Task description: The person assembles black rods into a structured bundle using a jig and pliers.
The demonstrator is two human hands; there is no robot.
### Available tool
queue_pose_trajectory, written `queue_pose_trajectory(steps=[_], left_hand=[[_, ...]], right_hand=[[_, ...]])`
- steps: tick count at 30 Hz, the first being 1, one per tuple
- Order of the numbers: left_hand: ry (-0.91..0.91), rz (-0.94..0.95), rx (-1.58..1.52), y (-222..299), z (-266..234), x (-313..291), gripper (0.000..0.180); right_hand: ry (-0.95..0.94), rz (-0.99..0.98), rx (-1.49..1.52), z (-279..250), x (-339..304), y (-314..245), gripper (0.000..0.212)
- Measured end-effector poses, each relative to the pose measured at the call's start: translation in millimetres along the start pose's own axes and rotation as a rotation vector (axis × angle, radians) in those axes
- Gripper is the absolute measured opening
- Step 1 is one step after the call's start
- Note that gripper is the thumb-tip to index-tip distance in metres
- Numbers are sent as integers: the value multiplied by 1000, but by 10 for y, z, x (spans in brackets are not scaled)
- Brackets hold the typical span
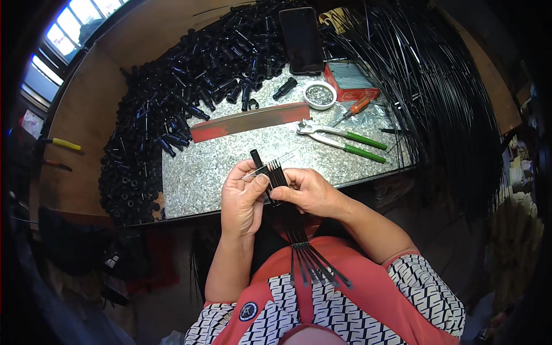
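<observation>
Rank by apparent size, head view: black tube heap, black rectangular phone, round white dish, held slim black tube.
1. Black tube heap
2. Black rectangular phone
3. Round white dish
4. Slim black tube, partly hidden by left fingers

Honestly, my spot's a small workshop, no mistaking it: speckled table [224,181] with a big heap of similar black tubular parts [221,54], loads of long thin black strands [454,109], green-handled pincers [313,129], an orange-handled screwdriver [359,105], a white dish [319,107] of tiny bits, plus scuffed wooden boards [80,126] round the sides.
</observation>
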State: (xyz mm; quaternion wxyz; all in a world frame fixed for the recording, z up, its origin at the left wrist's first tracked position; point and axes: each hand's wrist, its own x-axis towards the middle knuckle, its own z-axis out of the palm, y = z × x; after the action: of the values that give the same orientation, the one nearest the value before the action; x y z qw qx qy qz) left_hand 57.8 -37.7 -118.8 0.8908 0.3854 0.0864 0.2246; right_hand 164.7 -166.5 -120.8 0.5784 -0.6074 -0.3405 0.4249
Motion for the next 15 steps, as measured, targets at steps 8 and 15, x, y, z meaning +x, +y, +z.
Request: queue_pose_trajectory(steps=[8,15], left_hand=[[74,-22,-109,-55,97,-27,19],[117,28,-102,-182,1,-61,27]], right_hand=[[10,6,-14,-18,-2,21,31],[-56,75,-15,-41,13,-35,25]])
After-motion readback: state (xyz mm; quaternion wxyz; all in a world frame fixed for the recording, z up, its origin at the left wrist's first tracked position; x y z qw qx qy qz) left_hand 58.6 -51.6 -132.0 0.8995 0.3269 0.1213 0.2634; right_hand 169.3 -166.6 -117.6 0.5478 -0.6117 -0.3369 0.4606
